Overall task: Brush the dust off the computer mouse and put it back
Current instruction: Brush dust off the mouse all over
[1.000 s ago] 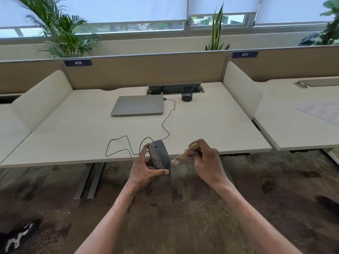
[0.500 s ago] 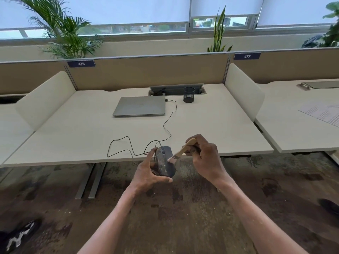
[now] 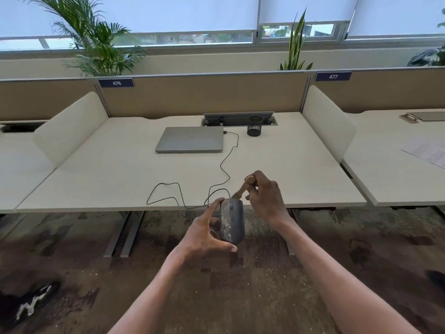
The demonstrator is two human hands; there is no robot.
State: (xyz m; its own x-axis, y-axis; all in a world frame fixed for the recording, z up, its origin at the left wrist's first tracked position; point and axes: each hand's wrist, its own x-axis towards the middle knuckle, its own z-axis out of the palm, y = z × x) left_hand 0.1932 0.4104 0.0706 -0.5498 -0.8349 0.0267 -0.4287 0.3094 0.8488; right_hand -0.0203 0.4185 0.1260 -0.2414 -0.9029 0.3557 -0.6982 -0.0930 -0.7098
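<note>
The mouse [image 3: 233, 220] is held on edge at lower centre of the frame, just past the counter [image 3: 120, 179] edge and above the floor; it is pinched by the left hand [image 3: 204, 235], index on its top end, thumb under its bottom end; pale dust is seen on its left face. A brush [image 3: 243, 188] is clasped in the closed grip of the right hand [image 3: 267, 198], bristles touching the mouse's top end. The cable [image 3: 224, 165] is looped across the counter to a shut laptop [image 3: 190, 139]; a mesh cup [image 3: 254, 125] is seen right of it; nothing is placed between hands and mouse.
</note>
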